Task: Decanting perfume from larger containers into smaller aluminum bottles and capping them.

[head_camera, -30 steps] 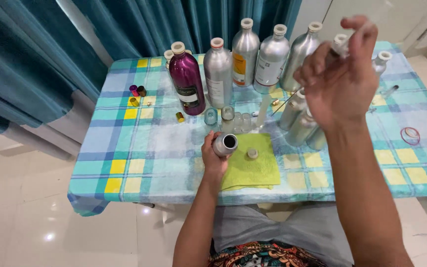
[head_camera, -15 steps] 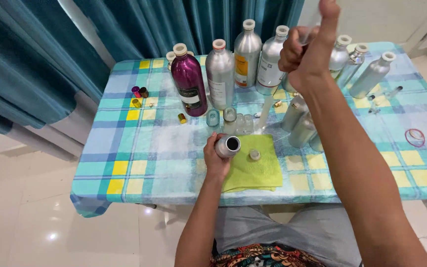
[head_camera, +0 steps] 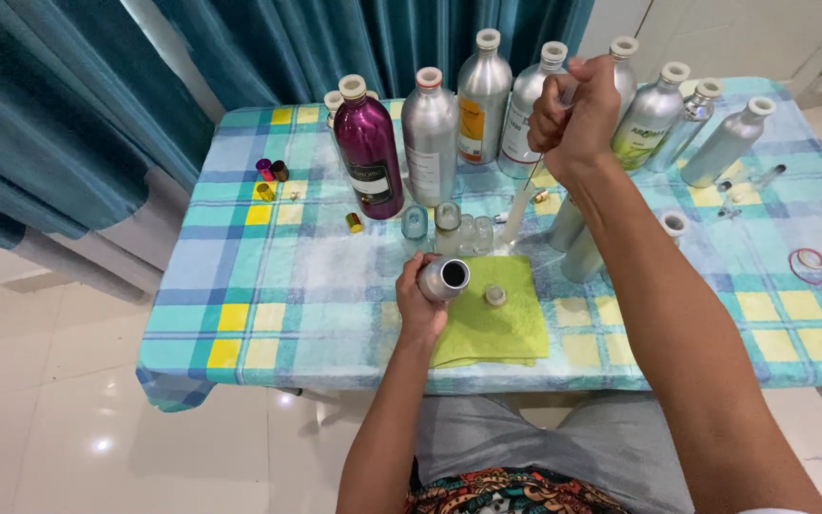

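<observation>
- The left hand (head_camera: 420,300) is wrapped around a small open metal bottle (head_camera: 443,278), tilted, at the near left edge of the green cloth (head_camera: 492,328)
- The right hand (head_camera: 575,116) is raised and curled into a fist around a thin dropper (head_camera: 518,211) hanging down over the table (head_camera: 268,286)
- A small cap (head_camera: 495,296) lies on the cloth
- Tall silver bottles (head_camera: 430,143) and a purple bottle (head_camera: 367,152) stand at the far side

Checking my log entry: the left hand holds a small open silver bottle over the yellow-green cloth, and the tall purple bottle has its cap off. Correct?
Not quite. In the head view the purple bottle is capped; the left hand, small silver bottle and cloth are as stated.
</observation>
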